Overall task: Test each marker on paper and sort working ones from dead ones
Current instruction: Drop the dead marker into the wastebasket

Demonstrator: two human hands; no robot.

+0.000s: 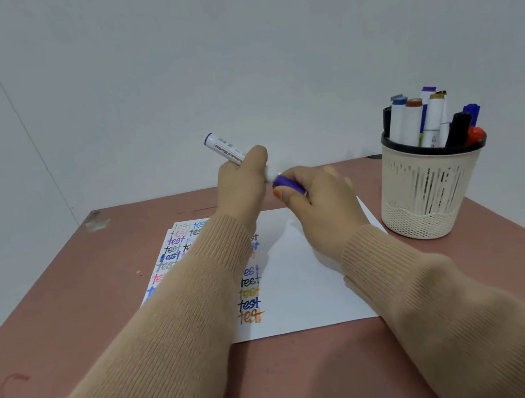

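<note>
Both hands hover above the paper (306, 281): left hand (243, 176) grips the marker barrel (222, 149), right hand (318, 198) pinches its purple cap (289, 186). I'd keep cap and barrel in line, steady.

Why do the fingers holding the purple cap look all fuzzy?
Head view: the right hand holding the purple cap is smeared, likely motion blur; the left hand gripping the whiteboard marker looks sharper; the light is soft, leaving only a faint shadow on the paper under the hands.
</note>
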